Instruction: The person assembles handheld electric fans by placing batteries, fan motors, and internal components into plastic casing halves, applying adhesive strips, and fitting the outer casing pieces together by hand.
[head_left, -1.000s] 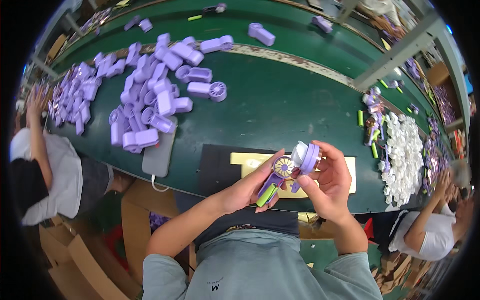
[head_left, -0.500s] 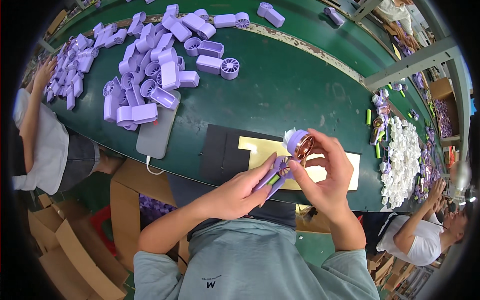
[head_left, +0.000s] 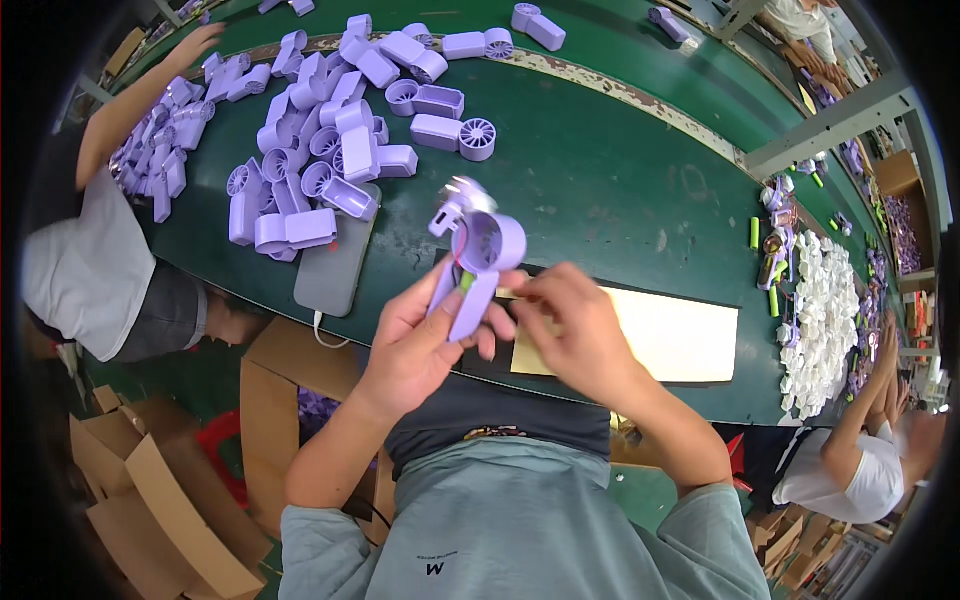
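Note:
My left hand (head_left: 410, 350) is closed round the handle of a purple handheld fan housing (head_left: 500, 245), which stands up from my fingers with its round end on top. Inside the handle a green battery (head_left: 466, 282) shows in part. A purple-and-white fan part (head_left: 463, 205), smeared by motion, hangs at the upper left of the round end. My right hand (head_left: 580, 325) is beside the handle, its thumb and fingers drawn together; whatever they pinch is too small to make out. Below both hands lies a yellow sheet (head_left: 670, 340) on a black mat (head_left: 485, 366).
Many purple fan housings (head_left: 360, 150) are heaped at the far left, partly over a grey power bank (head_left: 330, 275) with a white cable. White parts (head_left: 820, 320) and green batteries (head_left: 755, 232) lie at the right. Co-workers work on both sides; open cartons (head_left: 165, 500) stand lower left.
Both hands have shifted left, and the fan housing has been raised and turned upright. My right hand has left the copper-coloured round part. The left co-worker's arm now reaches farther over the table.

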